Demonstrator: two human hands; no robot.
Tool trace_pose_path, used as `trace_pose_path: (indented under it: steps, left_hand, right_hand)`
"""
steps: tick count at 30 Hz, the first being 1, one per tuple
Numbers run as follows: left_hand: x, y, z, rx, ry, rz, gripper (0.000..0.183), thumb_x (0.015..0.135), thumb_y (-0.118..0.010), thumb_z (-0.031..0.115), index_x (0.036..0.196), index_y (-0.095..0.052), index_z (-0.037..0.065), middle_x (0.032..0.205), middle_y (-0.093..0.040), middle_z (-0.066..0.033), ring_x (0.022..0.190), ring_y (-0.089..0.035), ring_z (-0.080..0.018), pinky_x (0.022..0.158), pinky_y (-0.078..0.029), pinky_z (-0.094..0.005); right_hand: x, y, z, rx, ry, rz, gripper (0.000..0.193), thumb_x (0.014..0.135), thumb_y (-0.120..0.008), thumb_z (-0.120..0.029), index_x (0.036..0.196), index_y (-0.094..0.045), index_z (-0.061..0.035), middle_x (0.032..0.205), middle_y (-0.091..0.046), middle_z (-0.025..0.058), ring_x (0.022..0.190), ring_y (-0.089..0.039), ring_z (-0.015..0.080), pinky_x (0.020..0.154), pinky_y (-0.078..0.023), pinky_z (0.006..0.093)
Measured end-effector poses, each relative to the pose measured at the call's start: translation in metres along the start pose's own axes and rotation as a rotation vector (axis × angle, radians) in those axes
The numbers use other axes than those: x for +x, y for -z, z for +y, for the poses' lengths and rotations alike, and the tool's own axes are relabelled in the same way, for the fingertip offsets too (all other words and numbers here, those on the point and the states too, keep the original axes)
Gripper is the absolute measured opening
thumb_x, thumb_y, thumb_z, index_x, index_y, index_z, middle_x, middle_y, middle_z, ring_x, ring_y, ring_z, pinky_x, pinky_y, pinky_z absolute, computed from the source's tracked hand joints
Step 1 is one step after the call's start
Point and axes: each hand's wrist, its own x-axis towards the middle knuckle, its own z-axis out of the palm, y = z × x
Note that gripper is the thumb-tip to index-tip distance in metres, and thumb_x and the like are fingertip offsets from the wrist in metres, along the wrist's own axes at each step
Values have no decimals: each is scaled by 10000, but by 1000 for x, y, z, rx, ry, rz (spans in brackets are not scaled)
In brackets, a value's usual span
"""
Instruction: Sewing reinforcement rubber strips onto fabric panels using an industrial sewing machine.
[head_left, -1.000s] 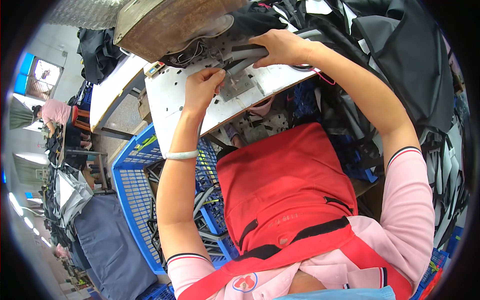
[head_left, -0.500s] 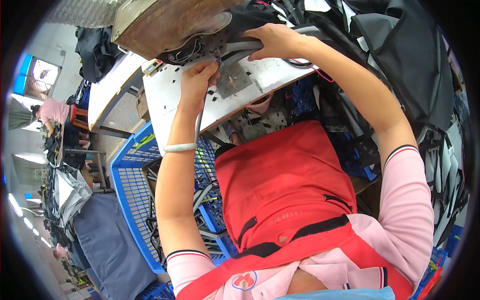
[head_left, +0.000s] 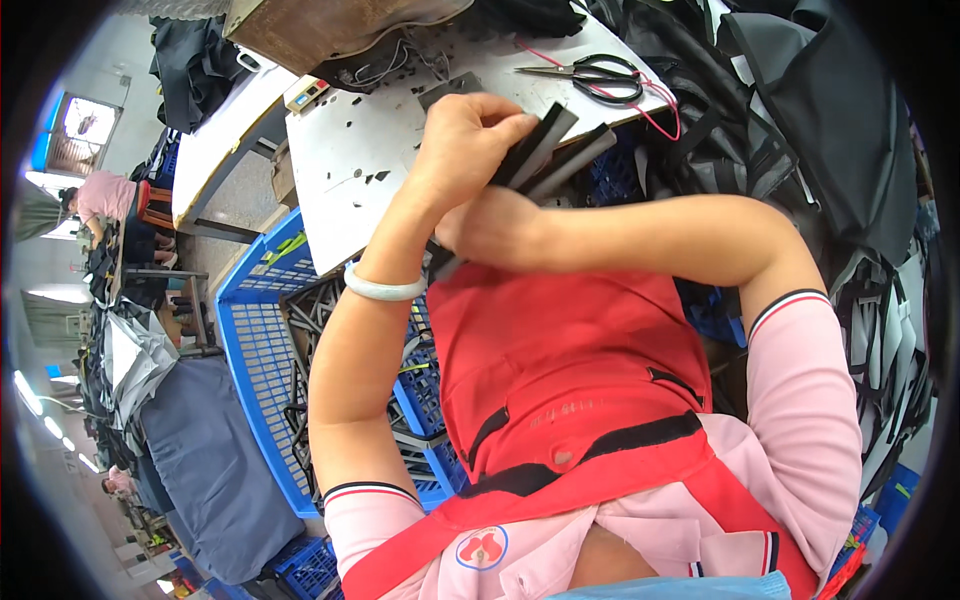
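A few long, flat black-and-grey strips (head_left: pixel 549 140) slant over the near edge of the white table, just above my red apron. My left hand (head_left: pixel 468 148) is closed, thumb and fingers pinched at the strips. Below it and crossing under its wrist, my right hand (head_left: pixel 500 228) is curled round the strips' lower part, blurred by motion. Most of its fingers are hidden. A short grey-black end sticks out at the lower left of that hand. A pale bangle circles my left wrist.
Black-handled scissors (head_left: pixel 592 76) and a pink cord (head_left: pixel 664 128) lie at the table's right. A worn brown machine housing (head_left: pixel 325 35) stands at the back, with dark scraps on the white tabletop (head_left: pixel 335 185). A blue basket (head_left: pixel 262 370) of strips stands left; black material (head_left: pixel 815 120) hangs right.
Both hands came back toward me from the machine, bringing the strips. My right hand swung down and left, beneath the left one. The scissors and a plate by the machine are now uncovered.
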Motion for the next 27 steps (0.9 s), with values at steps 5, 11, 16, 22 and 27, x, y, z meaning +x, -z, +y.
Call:
trace_pose_path:
  steps: [5,11,16,22,27]
  left_hand:
    - [-27,30,-52,-216,121,-48,324,930,-612,276,976,-687,-35,786,-665,-30,700,-566,-90,688,-454,-220]
    - [-66,49,-59,-624,462,-292,333,932,-620,320,972,-688,-4,754,-622,-7,625,-499,-62,585,-385,-200]
    - [-48,50,-25,-164,192,-73,261,882,-665,203,984,-688,-36,776,-656,-35,683,-568,-113,627,-451,-253]
    - [-22,49,-31,-20,75,110,253,865,-658,193,959,-690,-40,707,-627,-41,649,-540,-91,590,-435,-259]
    - [-3,47,-37,-86,172,100,260,867,-660,199,949,-698,-44,697,-620,-22,636,-528,-81,578,-421,-244]
  right_hand:
    - [-15,59,66,424,-234,-351,244,781,-683,-179,987,-624,-62,843,-669,163,829,-661,346,707,-533,450]
    - [-58,87,120,653,-392,-195,584,775,-760,-270,1205,-491,19,966,-647,248,914,-627,383,808,-491,402]
    - [-54,102,135,660,-415,-208,627,775,-763,-296,1246,-492,17,1038,-647,247,959,-632,364,846,-490,382]
    - [-43,107,156,669,-462,-163,644,767,-757,-309,1255,-525,42,1057,-646,245,967,-627,329,890,-476,351]
    - [-39,98,171,638,-493,-139,649,749,-764,-302,1248,-543,50,1061,-655,228,964,-633,307,893,-478,346]
